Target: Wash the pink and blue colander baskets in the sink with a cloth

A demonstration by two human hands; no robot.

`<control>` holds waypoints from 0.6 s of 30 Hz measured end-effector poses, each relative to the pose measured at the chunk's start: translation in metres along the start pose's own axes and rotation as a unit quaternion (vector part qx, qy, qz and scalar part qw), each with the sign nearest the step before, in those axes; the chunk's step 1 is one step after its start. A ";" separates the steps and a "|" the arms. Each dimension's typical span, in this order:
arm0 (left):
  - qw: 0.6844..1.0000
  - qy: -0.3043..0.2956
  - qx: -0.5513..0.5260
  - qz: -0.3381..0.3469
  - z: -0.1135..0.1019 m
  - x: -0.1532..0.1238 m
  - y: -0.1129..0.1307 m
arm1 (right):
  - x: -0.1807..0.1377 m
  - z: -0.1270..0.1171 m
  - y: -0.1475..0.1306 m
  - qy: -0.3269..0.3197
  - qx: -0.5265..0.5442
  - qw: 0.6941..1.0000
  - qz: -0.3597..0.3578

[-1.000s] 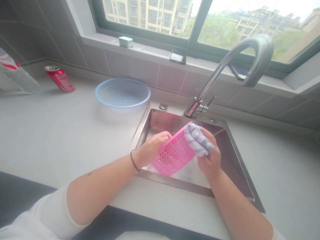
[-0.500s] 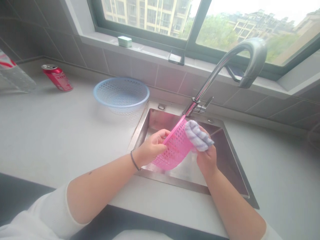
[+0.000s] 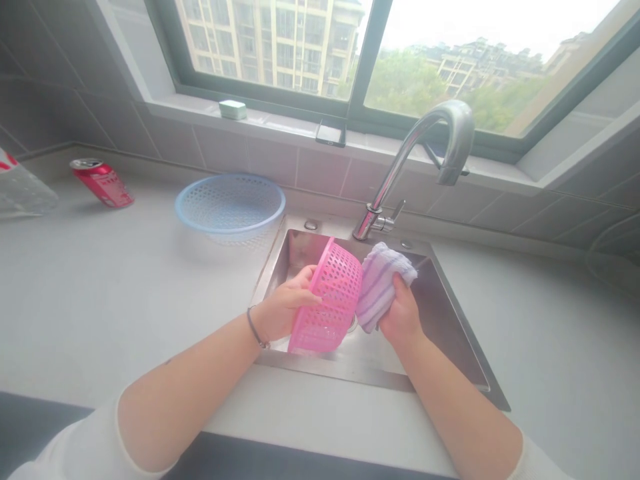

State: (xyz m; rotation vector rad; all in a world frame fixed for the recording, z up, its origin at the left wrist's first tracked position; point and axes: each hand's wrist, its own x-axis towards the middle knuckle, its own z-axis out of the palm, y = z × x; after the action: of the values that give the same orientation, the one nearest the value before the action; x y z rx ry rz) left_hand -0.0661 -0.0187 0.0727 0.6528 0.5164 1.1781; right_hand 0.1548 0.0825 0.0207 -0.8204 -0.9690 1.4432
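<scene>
My left hand grips a pink perforated plastic basket by its rim, holding it tilted above the sink. My right hand is shut on a lilac and white striped cloth, which presses against the basket's right side. Both hands are over the stainless steel sink. The hands hide part of the basket and the sink floor.
A chrome gooseneck faucet rises behind the sink. On the grey countertop stand a blue perforated basket, a red can lying down, and a plastic bottle. A phone and a small box sit on the windowsill.
The pink basket has turned and now shows its curved side. The cloth has moved against that side and hangs more loosely from my right hand. The view has shifted slightly.
</scene>
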 end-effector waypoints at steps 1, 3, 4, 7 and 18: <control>1.000 -0.006 -0.004 0.002 0.001 0.001 -0.003 | -0.003 0.002 -0.002 -0.001 -0.031 0.999 -0.022; 1.000 -0.026 -0.011 0.008 0.004 0.004 -0.009 | -0.012 0.005 -0.008 -0.038 -0.136 0.984 -0.107; 0.999 -0.035 -0.012 0.014 0.005 0.005 -0.011 | -0.017 0.007 -0.012 -0.079 -0.206 0.960 -0.175; 0.999 -0.005 -0.009 0.036 0.008 0.005 -0.016 | -0.035 0.013 -0.024 -0.232 -0.402 0.772 -0.433; 0.999 0.006 0.039 0.036 0.010 0.007 -0.019 | -0.022 0.002 -0.027 -0.151 -0.504 0.730 -0.437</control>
State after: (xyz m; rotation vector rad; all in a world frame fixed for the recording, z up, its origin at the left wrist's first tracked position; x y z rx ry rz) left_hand -0.0446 -0.0186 0.0663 0.7372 0.5543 1.2348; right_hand 0.1662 0.0604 0.0454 -0.6684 -2.1071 0.1080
